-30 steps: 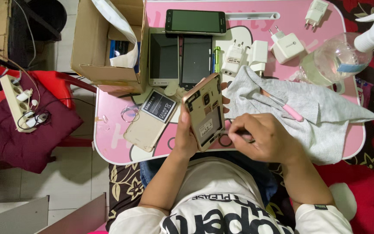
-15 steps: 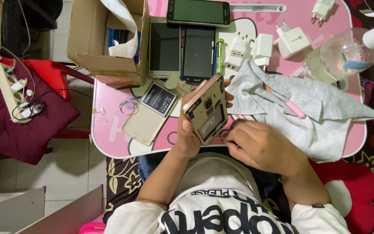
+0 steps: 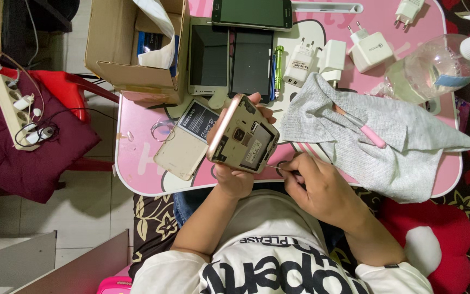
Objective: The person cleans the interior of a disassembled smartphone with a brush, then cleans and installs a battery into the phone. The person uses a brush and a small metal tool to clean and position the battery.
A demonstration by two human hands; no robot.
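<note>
My left hand (image 3: 234, 175) holds a gold phone (image 3: 242, 134) with its back cover off, tilted above the front edge of the pink table (image 3: 137, 179). My right hand (image 3: 322, 188) pinches a thin metal tool (image 3: 276, 167) whose tip touches the phone's lower right edge. The phone's battery (image 3: 198, 121) and beige back cover (image 3: 181, 154) lie on the table just left of the phone.
A grey cloth (image 3: 387, 144) with a pink pen (image 3: 366, 130) lies right. Behind sit two dark tablets (image 3: 229, 60), a black phone (image 3: 252, 13), white chargers (image 3: 333, 51), a clear spray bottle (image 3: 436, 65) and a cardboard box (image 3: 131, 49). A power strip (image 3: 14, 106) rests on a maroon cushion.
My right hand has shifted slightly up and left, bringing the thin tool to the phone's lower edge. The phone stays tilted in my left hand.
</note>
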